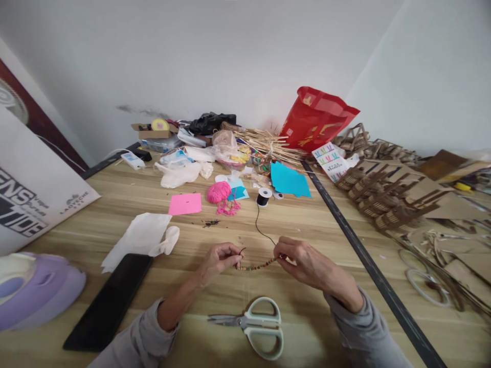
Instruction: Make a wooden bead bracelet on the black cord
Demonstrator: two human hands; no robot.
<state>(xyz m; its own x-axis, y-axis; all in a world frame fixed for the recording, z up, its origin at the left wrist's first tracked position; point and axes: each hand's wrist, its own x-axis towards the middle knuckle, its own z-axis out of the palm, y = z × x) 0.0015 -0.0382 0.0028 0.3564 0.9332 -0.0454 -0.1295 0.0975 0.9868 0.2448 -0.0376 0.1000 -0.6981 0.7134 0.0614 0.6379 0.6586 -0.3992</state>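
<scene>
A short string of small multicoloured beads (256,267) hangs in a shallow curve between my two hands, just above the wooden table (215,301). My left hand (221,259) pinches its left end, where a bit of black cord sticks up. The right end is held between the closed fingers of my right hand (301,258). From there black cord (261,231) runs back to a white spool (264,197) wound with black. Scissors (253,326) with pale green handles lie below the beads, blades pointing left.
Pink yarn (219,192), a pink card (184,204) and a blue sheet (290,179) lie beyond my hands. To the left are a black tablet-like slab (109,301) and white tissue (138,237). Woven baskets (383,199) stand right; a red bag (318,120) leans at the back.
</scene>
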